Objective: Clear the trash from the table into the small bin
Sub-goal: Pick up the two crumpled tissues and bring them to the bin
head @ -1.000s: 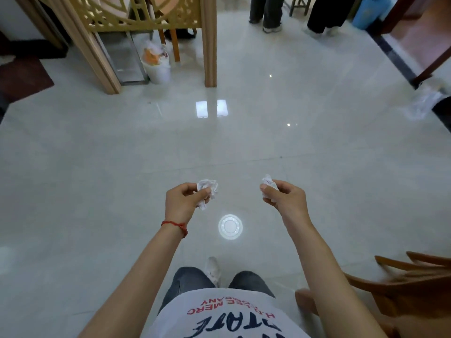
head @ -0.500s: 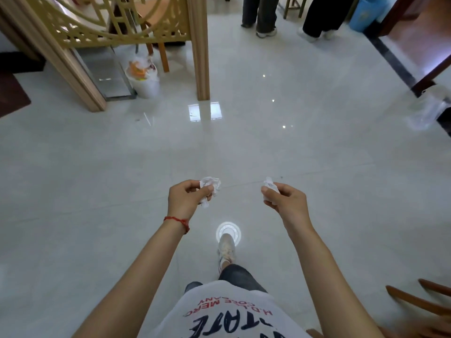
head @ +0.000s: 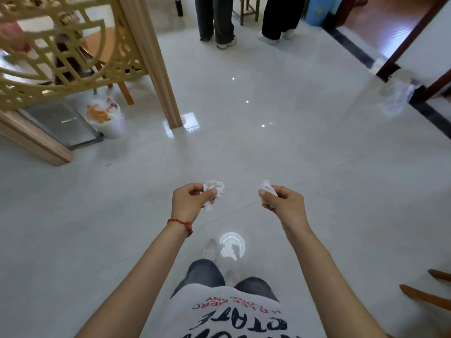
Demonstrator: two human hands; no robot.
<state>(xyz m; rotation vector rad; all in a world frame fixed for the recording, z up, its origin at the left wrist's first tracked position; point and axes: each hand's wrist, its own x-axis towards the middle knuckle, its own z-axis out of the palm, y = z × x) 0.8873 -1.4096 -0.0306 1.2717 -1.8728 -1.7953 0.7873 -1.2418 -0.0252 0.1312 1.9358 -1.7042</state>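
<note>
The shirt [head: 234, 313] carries upside-down print; the red line is too blurred to read and the large dark letters seem to spell "STATE". Two tissue wads show, one per hand. The left hand [head: 189, 202] pinches a crumpled wad [head: 214, 189] between thumb and fingers; the right hand [head: 284, 206] pinches a smaller wad [head: 268, 187] the same way. One small white bin [head: 111, 124], already heaped with trash, stands at ten o'clock beside the lattice screen [head: 61, 52]. Two people's legs [head: 214, 20] stand at twelve o'clock.
</note>
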